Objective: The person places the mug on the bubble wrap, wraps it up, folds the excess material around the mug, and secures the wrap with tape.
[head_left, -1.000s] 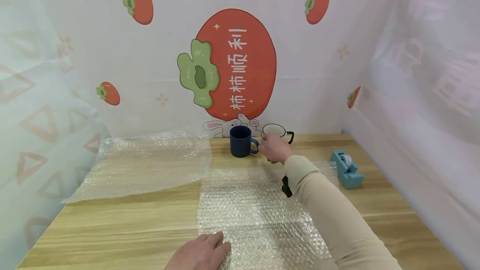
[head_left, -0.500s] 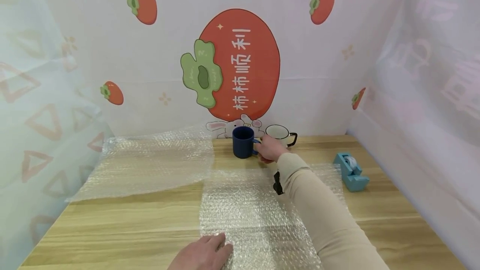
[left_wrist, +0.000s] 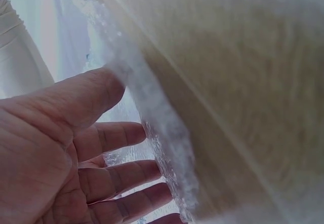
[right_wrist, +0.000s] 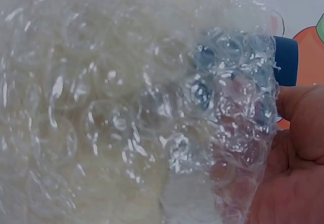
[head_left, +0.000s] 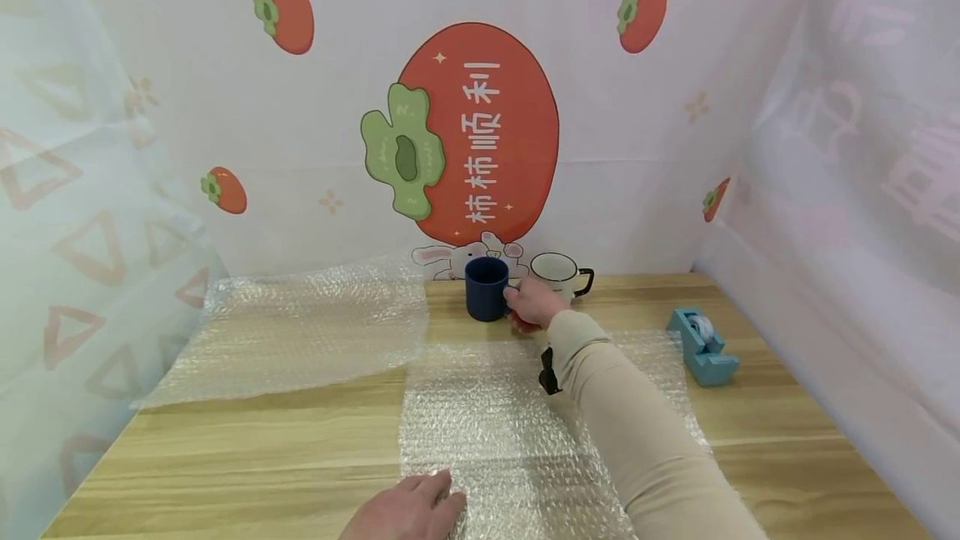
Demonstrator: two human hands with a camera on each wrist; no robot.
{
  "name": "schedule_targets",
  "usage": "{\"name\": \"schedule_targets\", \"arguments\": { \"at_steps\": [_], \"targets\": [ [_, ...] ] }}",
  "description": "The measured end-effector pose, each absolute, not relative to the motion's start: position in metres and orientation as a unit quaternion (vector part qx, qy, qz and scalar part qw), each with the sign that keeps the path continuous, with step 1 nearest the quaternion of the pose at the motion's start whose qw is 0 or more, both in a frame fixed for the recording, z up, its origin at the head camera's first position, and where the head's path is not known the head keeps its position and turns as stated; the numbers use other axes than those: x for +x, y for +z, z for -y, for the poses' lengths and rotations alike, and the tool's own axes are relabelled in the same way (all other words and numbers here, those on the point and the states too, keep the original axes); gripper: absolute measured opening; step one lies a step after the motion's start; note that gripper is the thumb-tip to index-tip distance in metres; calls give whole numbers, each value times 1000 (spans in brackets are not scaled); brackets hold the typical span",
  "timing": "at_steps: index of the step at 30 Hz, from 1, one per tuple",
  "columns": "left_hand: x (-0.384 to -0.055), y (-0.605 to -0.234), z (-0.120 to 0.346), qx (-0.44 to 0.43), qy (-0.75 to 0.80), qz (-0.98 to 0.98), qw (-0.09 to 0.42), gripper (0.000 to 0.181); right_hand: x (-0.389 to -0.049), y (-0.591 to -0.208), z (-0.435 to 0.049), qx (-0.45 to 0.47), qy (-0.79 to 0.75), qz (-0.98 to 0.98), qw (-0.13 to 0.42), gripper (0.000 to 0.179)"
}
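A dark blue mug (head_left: 486,290) stands upright at the back of the table, its handle toward the right. My right hand (head_left: 534,303) grips it at the handle, which the fingers mostly cover. In the right wrist view bubble wrap (right_wrist: 116,107) hides much of the mug (right_wrist: 286,62) and of the fingers; the thumb shows against the mug. My left hand (head_left: 408,508) rests at the near left edge of a bubble wrap sheet (head_left: 472,415), fingers fairly straight and touching it. In the left wrist view the left hand's fingers (left_wrist: 119,178) lie spread along that edge.
Just behind the right hand stands a white enamel mug (head_left: 555,267) with a black rim and handle. Another bubble wrap sheet (head_left: 315,323) lies at the back left. A blue tape dispenser (head_left: 703,347) sits on the right. Printed cloth (head_left: 637,148) walls in the table.
My right hand has moved slightly left, from beside the white mug onto the blue mug's handle. The left hand stays on the bubble wrap's edge. The blue mug has not visibly moved.
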State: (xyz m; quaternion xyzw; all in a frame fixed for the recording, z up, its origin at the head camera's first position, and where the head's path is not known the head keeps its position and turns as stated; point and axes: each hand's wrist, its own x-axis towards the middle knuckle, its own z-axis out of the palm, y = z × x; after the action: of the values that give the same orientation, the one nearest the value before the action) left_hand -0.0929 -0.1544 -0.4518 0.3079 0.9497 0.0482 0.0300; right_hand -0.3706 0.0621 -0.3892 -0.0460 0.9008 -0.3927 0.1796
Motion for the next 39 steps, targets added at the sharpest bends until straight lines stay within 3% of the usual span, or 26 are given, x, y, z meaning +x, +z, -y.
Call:
{"name": "schedule_targets", "arguments": {
  "at_steps": [18, 39],
  "targets": [
    [-95, -451, 157, 311, 59, -947, 49, 73, -358, -388, -62, -18, -461, -855, 236, 44],
    [-97, -445, 156, 306, 51, -948, 69, 79, -351, -381, -64, -56, -459, -868, 183, 45]
  ]
}}
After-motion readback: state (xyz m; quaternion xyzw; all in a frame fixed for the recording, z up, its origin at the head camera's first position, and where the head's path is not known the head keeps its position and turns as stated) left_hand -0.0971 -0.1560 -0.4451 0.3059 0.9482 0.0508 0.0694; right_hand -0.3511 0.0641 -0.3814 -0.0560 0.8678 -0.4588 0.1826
